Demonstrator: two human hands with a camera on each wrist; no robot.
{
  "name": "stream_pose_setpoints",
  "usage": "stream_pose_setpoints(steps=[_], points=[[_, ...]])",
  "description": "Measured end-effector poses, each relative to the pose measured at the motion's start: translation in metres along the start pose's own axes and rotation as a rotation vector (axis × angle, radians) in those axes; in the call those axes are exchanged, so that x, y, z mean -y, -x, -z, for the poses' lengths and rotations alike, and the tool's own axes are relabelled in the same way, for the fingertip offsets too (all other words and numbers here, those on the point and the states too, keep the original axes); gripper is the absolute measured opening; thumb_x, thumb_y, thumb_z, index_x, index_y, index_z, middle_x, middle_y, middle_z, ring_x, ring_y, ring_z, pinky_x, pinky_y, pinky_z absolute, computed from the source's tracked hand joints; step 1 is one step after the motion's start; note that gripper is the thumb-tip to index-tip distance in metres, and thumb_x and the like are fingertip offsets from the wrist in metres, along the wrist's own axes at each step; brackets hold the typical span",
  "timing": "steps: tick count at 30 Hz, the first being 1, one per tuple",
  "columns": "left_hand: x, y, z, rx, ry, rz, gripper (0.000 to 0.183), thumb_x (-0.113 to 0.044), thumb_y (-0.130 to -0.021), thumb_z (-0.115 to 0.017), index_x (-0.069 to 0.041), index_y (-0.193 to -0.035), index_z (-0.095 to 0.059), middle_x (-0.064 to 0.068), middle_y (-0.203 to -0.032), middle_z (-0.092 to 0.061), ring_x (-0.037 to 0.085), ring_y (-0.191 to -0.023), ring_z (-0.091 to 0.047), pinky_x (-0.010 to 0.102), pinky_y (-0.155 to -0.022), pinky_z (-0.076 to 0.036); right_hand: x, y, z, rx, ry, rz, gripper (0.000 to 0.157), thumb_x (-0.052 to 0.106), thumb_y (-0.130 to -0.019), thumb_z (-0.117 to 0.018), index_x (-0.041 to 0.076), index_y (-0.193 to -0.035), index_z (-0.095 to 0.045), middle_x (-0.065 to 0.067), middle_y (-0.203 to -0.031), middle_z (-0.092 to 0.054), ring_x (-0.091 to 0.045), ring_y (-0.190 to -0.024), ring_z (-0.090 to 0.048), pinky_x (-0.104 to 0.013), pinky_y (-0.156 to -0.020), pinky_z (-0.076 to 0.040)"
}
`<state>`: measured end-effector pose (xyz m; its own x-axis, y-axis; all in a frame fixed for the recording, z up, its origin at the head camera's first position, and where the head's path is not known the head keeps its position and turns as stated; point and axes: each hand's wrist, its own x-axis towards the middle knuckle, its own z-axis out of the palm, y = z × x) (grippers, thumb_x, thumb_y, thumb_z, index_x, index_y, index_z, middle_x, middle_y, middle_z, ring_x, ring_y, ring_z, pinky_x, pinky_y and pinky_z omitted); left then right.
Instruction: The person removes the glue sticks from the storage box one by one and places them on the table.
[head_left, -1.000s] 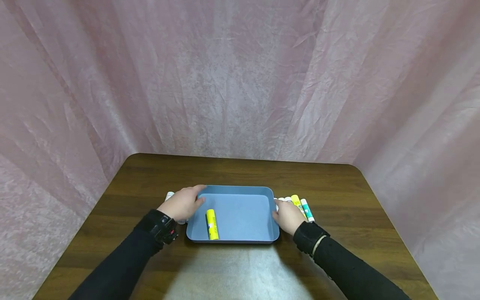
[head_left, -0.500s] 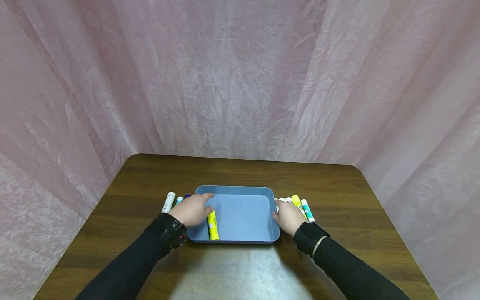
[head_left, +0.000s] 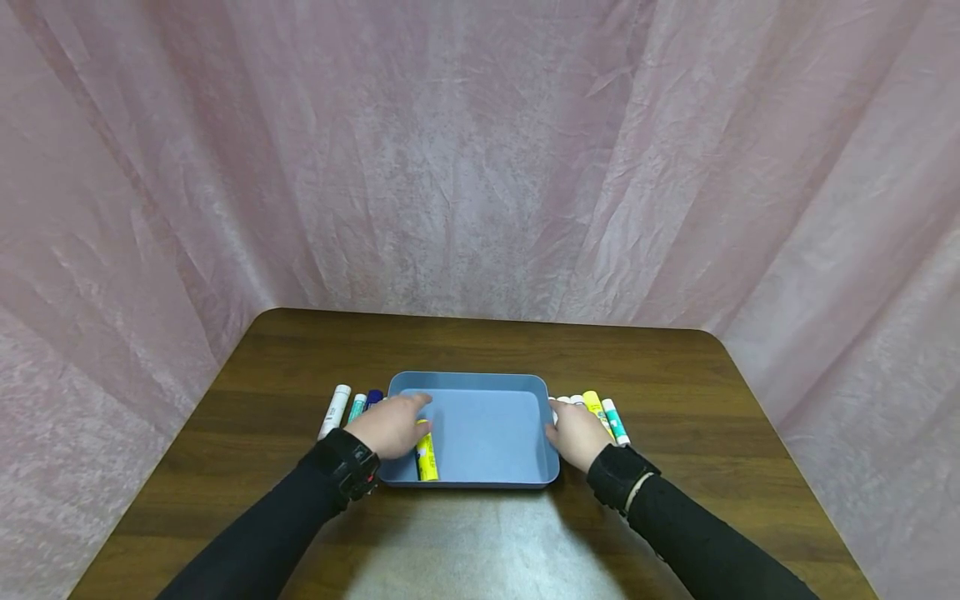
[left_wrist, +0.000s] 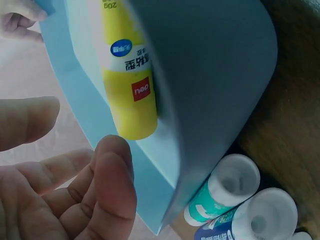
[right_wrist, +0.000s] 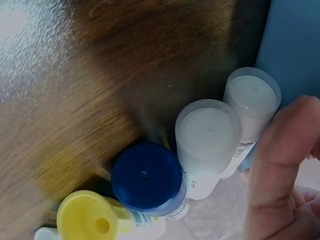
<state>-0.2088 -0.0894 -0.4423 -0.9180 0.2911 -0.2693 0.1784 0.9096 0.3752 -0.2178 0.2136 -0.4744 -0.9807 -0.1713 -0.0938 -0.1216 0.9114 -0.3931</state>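
Observation:
A yellow glue stick point(head_left: 426, 454) lies at the left side of a blue-grey tray point(head_left: 491, 429); its printed label shows in the left wrist view. My left hand point(head_left: 390, 427) is over the tray's left part, thumb and fingers spread apart. In the left wrist view its fingertips point(left_wrist: 115, 175) are close to the yellow end of the stick, and nothing is between thumb and fingers. My right hand point(head_left: 579, 433) is at the tray's right edge, with thumb and forefinger against or just over the rim. Whether it presses the rim is hard to tell.
Left of the tray lie a white glue stick point(head_left: 334, 410), a teal one point(head_left: 357, 406) and one with a dark blue cap point(head_left: 374, 397). To the right are several more, including a yellow one point(head_left: 593, 403) and a teal one point(head_left: 617, 423). A pink curtain point(head_left: 480, 167) hangs behind the wooden table point(head_left: 480, 333).
My left hand has moved right and nearer, from the tray's far left corner to the glue stick in the tray, uncovering sticks on the left. The right hand has stayed still.

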Motion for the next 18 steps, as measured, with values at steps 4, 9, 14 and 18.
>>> stream_pose_setpoints(steps=[4,9,14,18], points=[[0.0005,-0.0002,-0.0027,0.010,-0.025,-0.005,0.052,-0.031,-0.103,-0.061,-0.007,-0.148,-0.051,0.016,-0.146,-0.058,0.034,-0.136,-0.054,0.054,-0.112,-0.043,-0.0001,-0.0002,-0.0002,0.001,0.002,-0.005,0.047,0.013,-0.095,-0.071,-0.006,-0.137,-0.060,-0.013,-0.091,-0.074,-0.015,-0.063,-0.059,-0.027,-0.057,-0.049],[0.0001,-0.0001,-0.0048,0.031,-0.034,-0.004,0.054,-0.032,-0.101,-0.062,-0.006,-0.147,-0.052,0.016,-0.146,-0.059,0.032,-0.134,-0.056,0.054,-0.112,-0.043,0.0003,-0.0006,-0.0008,0.004,-0.003,-0.013,0.048,0.014,-0.095,-0.072,-0.005,-0.137,-0.060,-0.012,-0.089,-0.073,-0.016,-0.063,-0.059,-0.026,-0.058,-0.049],[-0.0002,0.0000,-0.0070,0.048,-0.039,0.007,0.056,-0.033,-0.099,-0.065,-0.007,-0.147,-0.053,0.015,-0.146,-0.059,0.028,-0.125,-0.060,0.053,-0.111,-0.044,0.0000,-0.0005,-0.0009,0.002,-0.008,-0.004,0.048,0.014,-0.095,-0.072,-0.005,-0.137,-0.060,-0.013,-0.091,-0.073,-0.016,-0.063,-0.059,-0.026,-0.057,-0.048],[-0.0006,-0.0006,-0.0097,0.056,-0.059,-0.001,0.056,-0.033,-0.099,-0.066,-0.005,-0.146,-0.053,0.016,-0.145,-0.059,0.026,-0.120,-0.061,0.052,-0.111,-0.045,-0.0005,-0.0005,-0.0010,0.000,-0.004,0.002,0.047,0.013,-0.095,-0.072,-0.006,-0.136,-0.060,-0.013,-0.089,-0.073,-0.015,-0.062,-0.059,-0.025,-0.056,-0.047]])
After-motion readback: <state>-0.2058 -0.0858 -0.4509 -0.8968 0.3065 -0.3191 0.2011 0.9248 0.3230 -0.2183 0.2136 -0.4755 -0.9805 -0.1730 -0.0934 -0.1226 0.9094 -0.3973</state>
